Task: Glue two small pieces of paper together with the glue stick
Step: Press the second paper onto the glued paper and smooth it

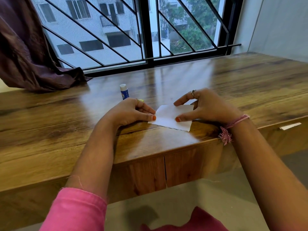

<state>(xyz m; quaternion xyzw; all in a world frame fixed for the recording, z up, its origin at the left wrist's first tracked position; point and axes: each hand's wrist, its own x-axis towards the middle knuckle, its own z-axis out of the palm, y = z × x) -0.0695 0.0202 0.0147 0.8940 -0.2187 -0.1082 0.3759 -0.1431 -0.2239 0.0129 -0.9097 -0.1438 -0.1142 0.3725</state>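
Two small white pieces of paper point(168, 116) lie overlapped on the wooden desk point(66, 124), near its front edge. My left hand point(131, 112) rests beside the paper's left edge, thumb and forefinger pinching that edge. My right hand point(205, 105) hovers over the paper's right side with fingers spread and curved; its thumb tip presses on the sheet. A blue glue stick point(124, 93) with a white cap stands upright just behind my left hand, held by neither hand.
A dark barred window point(150, 30) runs along the desk's far edge. A purple curtain point(30, 52) drapes onto the desk at the back left. A grey wall point(280, 25) closes the right side. Drawer fronts point(166, 172) sit below the desk edge.
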